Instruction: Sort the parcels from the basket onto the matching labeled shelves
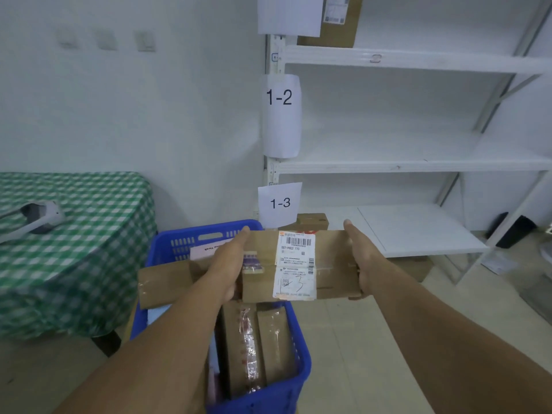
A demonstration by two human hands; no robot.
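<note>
I hold a flat brown cardboard parcel (328, 264) above the blue basket (167, 249). Its white shipping label faces up, with a handwritten 3 on it. My left hand (231, 261) grips the parcel's left end and my right hand (358, 258) grips its right end, thumbs curled under the near edge. Several brown parcels (254, 348) lie in the basket below. The white shelf unit (403, 167) stands ahead, with paper labels 1-2 (279, 97) and 1-3 (280, 203) on its left post. A brown box (310, 221) sits on the 1-3 shelf behind the label.
A table with a green checked cloth (74, 234) stands at the left, with a white and grey device (38, 218) on it. Another brown box (337, 22) sits on the top shelf. Dark objects (513, 231) stand on the floor at the right.
</note>
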